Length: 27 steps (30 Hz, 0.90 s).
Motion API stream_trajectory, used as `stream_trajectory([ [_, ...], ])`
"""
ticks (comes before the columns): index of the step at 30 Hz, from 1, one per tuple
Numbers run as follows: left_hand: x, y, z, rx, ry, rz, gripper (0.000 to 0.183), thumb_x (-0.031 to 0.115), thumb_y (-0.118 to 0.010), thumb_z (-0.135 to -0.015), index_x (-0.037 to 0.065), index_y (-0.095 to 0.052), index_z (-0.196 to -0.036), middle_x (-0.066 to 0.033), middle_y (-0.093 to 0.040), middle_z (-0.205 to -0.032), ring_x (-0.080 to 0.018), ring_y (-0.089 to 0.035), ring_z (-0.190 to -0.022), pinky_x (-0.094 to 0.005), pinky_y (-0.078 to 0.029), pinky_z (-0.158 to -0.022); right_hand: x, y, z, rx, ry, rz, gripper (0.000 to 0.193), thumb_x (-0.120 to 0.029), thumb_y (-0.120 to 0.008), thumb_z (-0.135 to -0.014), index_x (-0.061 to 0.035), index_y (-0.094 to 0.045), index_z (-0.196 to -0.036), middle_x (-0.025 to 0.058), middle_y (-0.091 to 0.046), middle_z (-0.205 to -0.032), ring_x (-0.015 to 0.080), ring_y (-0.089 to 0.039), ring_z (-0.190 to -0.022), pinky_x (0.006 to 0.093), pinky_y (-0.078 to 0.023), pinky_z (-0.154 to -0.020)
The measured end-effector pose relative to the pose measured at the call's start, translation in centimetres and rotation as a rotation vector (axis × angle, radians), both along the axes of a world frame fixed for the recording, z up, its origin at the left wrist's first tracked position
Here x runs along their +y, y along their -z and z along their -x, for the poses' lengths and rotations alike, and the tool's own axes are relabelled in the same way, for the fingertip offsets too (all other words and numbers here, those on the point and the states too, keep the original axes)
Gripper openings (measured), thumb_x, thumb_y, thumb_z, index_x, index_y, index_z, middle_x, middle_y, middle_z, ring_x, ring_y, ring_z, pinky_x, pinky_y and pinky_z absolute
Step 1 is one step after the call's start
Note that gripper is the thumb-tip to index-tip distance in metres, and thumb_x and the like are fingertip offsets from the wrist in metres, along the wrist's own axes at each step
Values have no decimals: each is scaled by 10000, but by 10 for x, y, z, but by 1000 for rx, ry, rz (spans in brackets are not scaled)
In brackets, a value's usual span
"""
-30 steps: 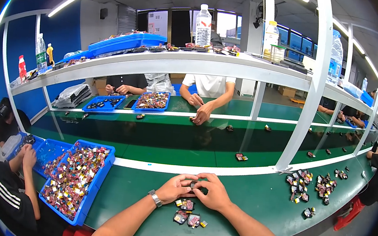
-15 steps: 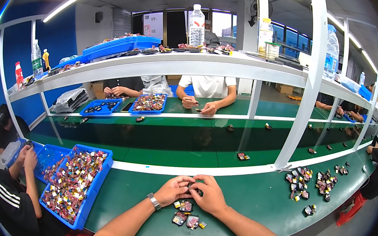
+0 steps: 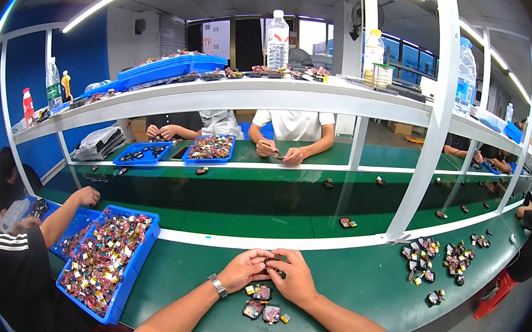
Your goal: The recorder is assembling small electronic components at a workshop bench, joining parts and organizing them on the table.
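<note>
My left hand [image 3: 244, 271], a metal watch on its wrist, and my right hand [image 3: 293, 279] meet over the green table [image 3: 343, 297]. Between their closed fingertips is a small black casing [image 3: 278, 262], mostly covered by the fingers. Just below the hands lie a small black-cased part with red and yellow pieces [image 3: 259, 291] and two similar parts side by side, the left-hand one [image 3: 253, 309] and the right-hand one [image 3: 271, 314]. A small yellow-and-white piece sticks out beside the right-hand one.
A blue tray [image 3: 155, 222] heaped with small red, white and yellow pieces stands at left, beside a seated co-worker [image 3: 6, 262]. Clusters of black parts [image 3: 422, 257] lie at right. Beyond a white rail runs a green belt [image 3: 260, 220]; a white upright [image 3: 426, 131] carries the shelf.
My hands stay together, fingers shifting slightly round the black casing. Parts on the belt have moved a little right. The co-worker at left has stretched an arm toward the belt.
</note>
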State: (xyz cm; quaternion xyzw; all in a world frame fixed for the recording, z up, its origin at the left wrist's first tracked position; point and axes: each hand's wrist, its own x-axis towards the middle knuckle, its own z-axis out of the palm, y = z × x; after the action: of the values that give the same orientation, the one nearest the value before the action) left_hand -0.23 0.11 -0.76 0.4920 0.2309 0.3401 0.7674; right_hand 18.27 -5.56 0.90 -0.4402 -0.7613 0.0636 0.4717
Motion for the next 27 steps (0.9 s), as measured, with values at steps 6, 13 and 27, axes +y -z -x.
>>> stream_trajectory([
  [6,-2,0,-2,-14,-45,-16,264,48,-517,-977,62,-498,-1240,-93,-543,-1311,-180,-575,-1167,-345,-513,-987,0,-1,2,44,-33,-16,206,-32,-707,-765,-66,-717,-968,100,-601,-1191,292,-544,-1128,378,-507,-904],
  [13,-4,-1,-3,-90,-8,-9,268,63,-534,-976,47,-488,-1239,-111,-523,-1352,-196,-568,-1185,-355,-506,-996,0,-9,0,28,-23,-77,194,-30,-715,-747,-78,-727,-935,97,-604,-1216,300,-535,-1147,399,-480,-928],
  [27,-6,-3,-5,-169,-23,-47,320,52,-543,-969,12,-463,-1276,-142,-547,-1318,-210,-576,-1181,-376,-506,-1006,1,-10,-3,44,-14,-83,174,-46,-712,-732,-71,-716,-905,84,-610,-1196,297,-535,-1148,395,-472,-949],
])
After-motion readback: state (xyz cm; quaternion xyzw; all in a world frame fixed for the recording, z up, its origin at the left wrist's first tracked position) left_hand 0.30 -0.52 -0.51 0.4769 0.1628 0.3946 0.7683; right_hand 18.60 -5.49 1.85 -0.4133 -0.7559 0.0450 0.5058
